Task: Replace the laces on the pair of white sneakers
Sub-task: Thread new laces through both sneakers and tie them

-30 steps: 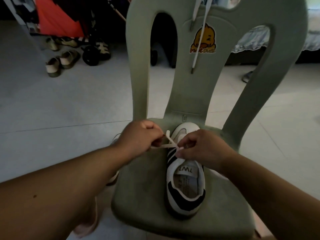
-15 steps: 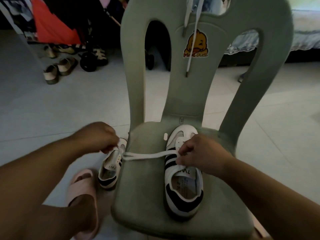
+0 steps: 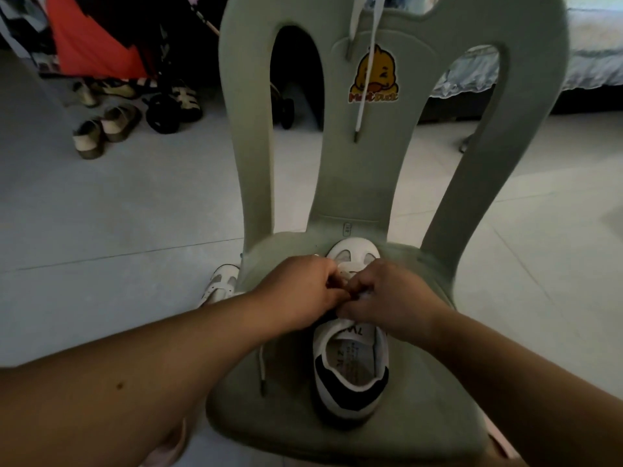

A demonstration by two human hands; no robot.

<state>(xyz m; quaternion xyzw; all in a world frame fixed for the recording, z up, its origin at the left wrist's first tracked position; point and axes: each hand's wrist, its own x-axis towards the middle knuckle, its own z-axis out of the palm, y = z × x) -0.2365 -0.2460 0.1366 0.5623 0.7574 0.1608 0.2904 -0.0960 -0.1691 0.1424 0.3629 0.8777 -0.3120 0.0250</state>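
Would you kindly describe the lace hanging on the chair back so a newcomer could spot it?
Find the green chair and look up its backrest to the duck sticker. The hanging lace drapes down from the top, its longer end crossing the sticker. Unlike the lace end lying on the seat, it hangs upright and reaches no sneaker.

I count two white sneakers, the sneaker on the seat and the sneaker on the floor, and two hands, the left hand and the right hand, at one green chair. One lace trails over the seat, and two white strands hang down the chair back past one duck sticker. Two tan shoes sit farther off.
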